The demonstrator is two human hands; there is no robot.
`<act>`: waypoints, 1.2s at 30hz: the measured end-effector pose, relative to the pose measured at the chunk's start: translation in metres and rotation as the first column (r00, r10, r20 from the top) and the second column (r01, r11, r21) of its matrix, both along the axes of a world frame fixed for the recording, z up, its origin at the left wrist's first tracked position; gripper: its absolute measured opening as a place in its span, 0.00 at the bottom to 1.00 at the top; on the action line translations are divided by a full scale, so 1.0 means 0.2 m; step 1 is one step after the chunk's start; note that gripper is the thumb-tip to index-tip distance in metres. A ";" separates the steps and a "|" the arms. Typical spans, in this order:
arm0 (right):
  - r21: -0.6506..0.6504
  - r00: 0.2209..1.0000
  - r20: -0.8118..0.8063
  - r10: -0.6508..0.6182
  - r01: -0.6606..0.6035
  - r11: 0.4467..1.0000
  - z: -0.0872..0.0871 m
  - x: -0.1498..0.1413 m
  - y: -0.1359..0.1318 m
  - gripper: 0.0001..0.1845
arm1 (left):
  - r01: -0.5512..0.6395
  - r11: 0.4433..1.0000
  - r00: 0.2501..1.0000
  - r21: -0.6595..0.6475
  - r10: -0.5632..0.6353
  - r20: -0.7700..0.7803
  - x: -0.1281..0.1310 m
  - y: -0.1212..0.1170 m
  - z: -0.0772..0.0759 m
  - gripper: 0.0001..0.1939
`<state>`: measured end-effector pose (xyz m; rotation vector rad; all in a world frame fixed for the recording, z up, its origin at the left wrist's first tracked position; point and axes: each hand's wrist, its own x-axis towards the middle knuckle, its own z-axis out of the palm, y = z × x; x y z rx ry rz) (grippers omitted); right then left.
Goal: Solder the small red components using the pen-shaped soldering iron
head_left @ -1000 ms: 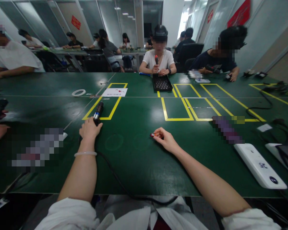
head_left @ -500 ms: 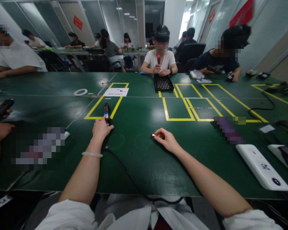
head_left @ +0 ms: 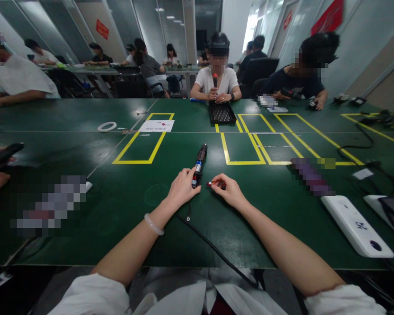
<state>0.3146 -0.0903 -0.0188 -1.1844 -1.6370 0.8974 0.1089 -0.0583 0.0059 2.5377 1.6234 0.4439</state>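
My left hand [head_left: 183, 186] is closed round a black corded electric screwdriver [head_left: 201, 158] with a blue and silver band, its narrow tip pointing away from me. From under that hand the black cord [head_left: 213, 247] runs back to the near table edge. My right hand [head_left: 229, 190], just to the right of it, pinches a small red-and-white part [head_left: 210, 184]; its kind is too small to make out, and the fingers cover much of it. The two hands are close together but apart, low over the green table [head_left: 170, 245].
Yellow tape rectangles [head_left: 246, 163] mark the table. A paper sheet [head_left: 157, 126] and a white tape ring [head_left: 107, 127] lie at far left. Across sits a person [head_left: 216, 83] behind a black tray [head_left: 222, 122]. A white power bank [head_left: 357, 225] lies at right.
My left hand has moved right with the electric screwdriver, from the left tape rectangle to beside my right hand. The cord shifted along. My right hand stays almost in place.
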 end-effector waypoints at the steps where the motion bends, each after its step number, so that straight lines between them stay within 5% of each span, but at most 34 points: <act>1: 0.003 1.000 0.000 0.001 -0.001 1.000 0.00 0.00 0.00 0.08 | 0.036 0.999 0.999 -0.006 -0.036 0.014 0.03 -0.02 0.00 0.35; 6: 0.075 0.995 0.097 0.030 -0.037 0.996 -0.01 0.01 0.00 0.05 | 0.159 0.987 0.985 -0.022 -0.157 0.069 0.11 -0.10 0.00 0.34; 18: 0.140 0.972 0.226 0.065 -0.099 0.985 0.02 0.04 -0.01 0.02 | 0.178 0.984 0.981 -0.019 -0.176 0.081 0.12 -0.11 0.00 0.34; 36: 0.078 0.995 0.090 0.050 -0.057 0.995 0.02 0.01 -0.02 0.08 | 0.138 0.990 0.989 -0.008 -0.138 0.046 0.13 -0.08 -0.01 0.31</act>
